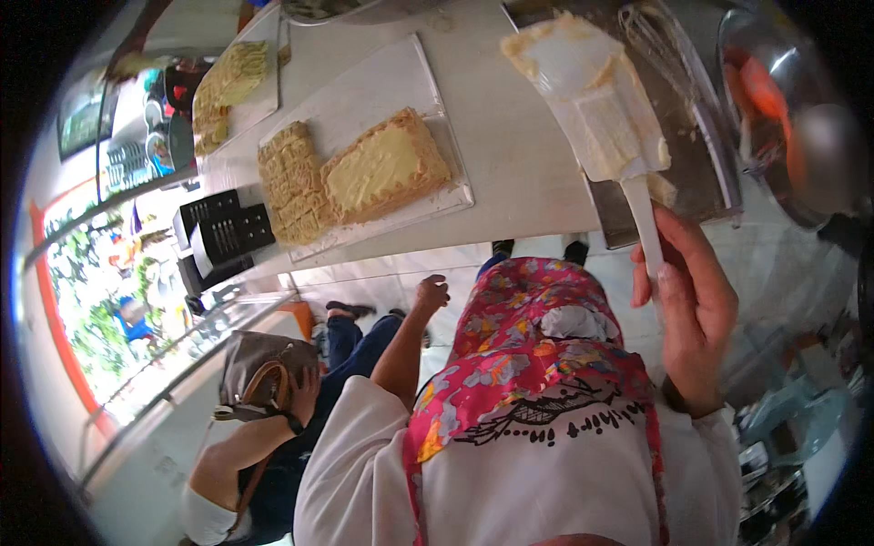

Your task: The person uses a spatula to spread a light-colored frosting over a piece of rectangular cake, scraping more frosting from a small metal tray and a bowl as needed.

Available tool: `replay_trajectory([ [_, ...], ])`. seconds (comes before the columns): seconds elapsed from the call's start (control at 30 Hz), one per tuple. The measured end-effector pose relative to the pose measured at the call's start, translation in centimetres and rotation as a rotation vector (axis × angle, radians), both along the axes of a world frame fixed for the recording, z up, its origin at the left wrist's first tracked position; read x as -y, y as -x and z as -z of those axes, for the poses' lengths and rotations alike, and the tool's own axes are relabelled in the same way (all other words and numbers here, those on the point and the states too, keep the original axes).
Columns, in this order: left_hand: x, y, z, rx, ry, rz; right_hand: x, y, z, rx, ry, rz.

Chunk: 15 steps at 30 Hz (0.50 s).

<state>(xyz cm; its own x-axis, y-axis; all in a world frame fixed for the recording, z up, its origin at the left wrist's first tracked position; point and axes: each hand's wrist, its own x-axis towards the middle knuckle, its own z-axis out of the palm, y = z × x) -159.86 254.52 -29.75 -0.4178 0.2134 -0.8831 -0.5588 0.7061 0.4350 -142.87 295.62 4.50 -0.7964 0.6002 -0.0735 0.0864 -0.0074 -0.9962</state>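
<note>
My right hand (689, 293) grips the white handle of a spatula (642, 211). Pale cream is smeared over its broad blade, which is raised above the right part of the table. Down at my side, my left hand (433, 293) hangs beyond the table's edge, loosely curled with nothing in it. On a clear plastic tray (382, 89) rests a rectangular layered pastry (386, 164) with a smooth cream top. Against its left side lies another pastry (293, 181), its top covered in rough crumbly pieces.
Under the spatula is a metal tray (608, 211) with a whisk (659, 51) on it. A steel bowl (819, 75) with an orange item stands at the right. Another pastry (229, 89) occupies a far-left tray. Black boxes (229, 228) sit left. A person holding a bag (266, 368) stands at my left.
</note>
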Motion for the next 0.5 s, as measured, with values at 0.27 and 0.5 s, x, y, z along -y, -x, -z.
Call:
replay_trajectory([
  [0.27,-0.8,-2.1,0.9,-0.250,0.207,0.153,-2.5,0.8,-0.7,0.040,0.038,-0.108],
  [0.5,-0.2,-4.7,1.2,-0.222,0.165,-0.018,-2.9,6.9,-3.0,0.089,-0.151,-0.143],
])
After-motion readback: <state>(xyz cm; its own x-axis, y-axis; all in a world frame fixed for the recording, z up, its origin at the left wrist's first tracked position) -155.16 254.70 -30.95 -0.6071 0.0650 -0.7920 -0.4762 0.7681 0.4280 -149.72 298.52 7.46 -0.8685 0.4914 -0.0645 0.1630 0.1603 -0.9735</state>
